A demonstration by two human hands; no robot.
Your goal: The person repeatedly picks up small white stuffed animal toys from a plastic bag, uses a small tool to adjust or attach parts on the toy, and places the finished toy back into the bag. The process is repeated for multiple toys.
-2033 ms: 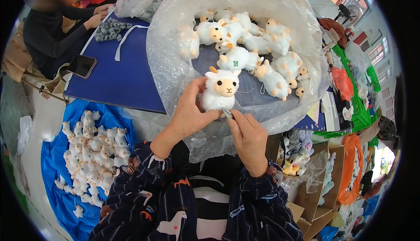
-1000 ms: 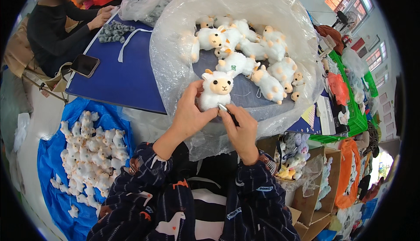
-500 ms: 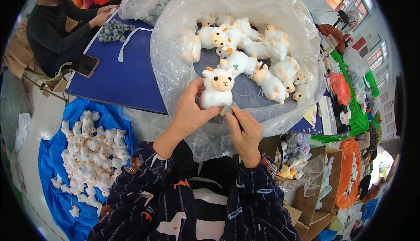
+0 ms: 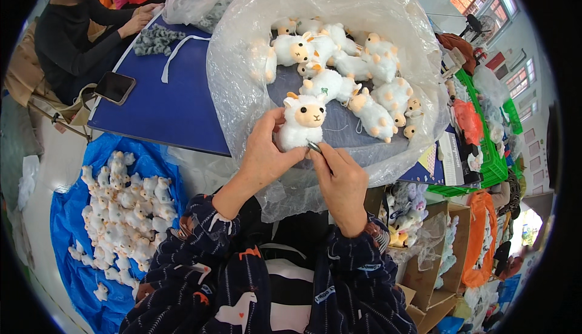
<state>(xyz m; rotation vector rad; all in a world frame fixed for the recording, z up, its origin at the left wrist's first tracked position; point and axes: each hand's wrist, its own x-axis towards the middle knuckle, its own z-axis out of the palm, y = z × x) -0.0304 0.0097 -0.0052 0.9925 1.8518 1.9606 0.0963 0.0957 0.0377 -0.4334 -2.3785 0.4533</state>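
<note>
Blue bench (image 4: 163, 106) below: left hand (image 4: 267, 152) grips a soft white toy lamb (image 4: 301, 125); right hand (image 4: 341, 179) pinches a small metal tool (image 4: 314, 146), which might poke its fluff.

Blue table (image 4: 176, 106) runs out beyond the fingers (image 4: 276, 129). A clear bag (image 4: 242, 61) of white toys (image 4: 354, 70) sits on it just past them; farther to their left lie a phone (image 4: 114, 86), a white strap (image 4: 180, 53) and grey fluff (image 4: 154, 39).
</note>
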